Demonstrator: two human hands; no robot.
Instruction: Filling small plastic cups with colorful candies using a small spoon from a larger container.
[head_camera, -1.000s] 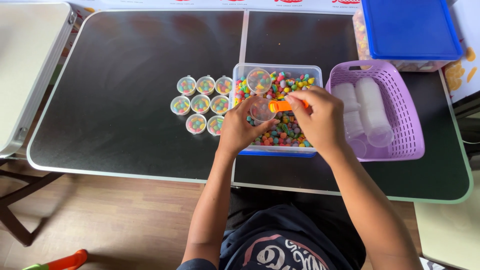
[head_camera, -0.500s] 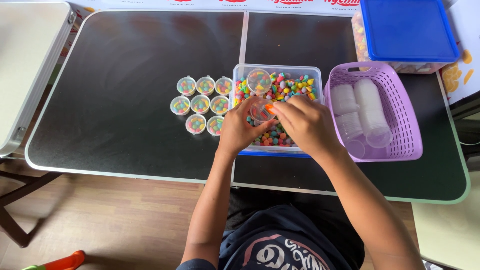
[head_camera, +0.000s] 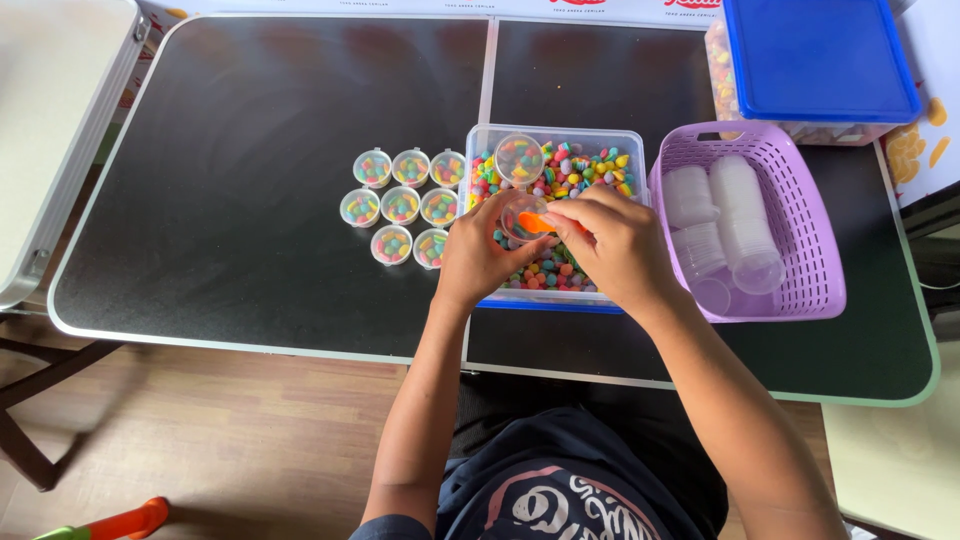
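Note:
My left hand (head_camera: 478, 258) holds a small clear plastic cup (head_camera: 520, 216) over a clear tub (head_camera: 485, 140) of many-coloured candies. My right hand (head_camera: 618, 243) grips an orange scoop (head_camera: 537, 222), its tip at the mouth of the cup. A second small cup (head_camera: 519, 159) with candies in it sits on the candies at the tub's back left. Left of the tub, several small lidded cups (head_camera: 400, 205) filled with candies stand in rows on the black table (head_camera: 250, 150).
A purple slotted basket (head_camera: 810, 230) right of the tub holds stacks of empty clear cups (head_camera: 745, 215). A blue-lidded container (head_camera: 818, 60) stands at the back right. A pale folding table (head_camera: 55, 110) adjoins on the left. Wooden floor lies below.
My right hand has moved left with the orange scoop, from above the candies to the mouth of the cup in my left hand. The left hand has barely shifted.

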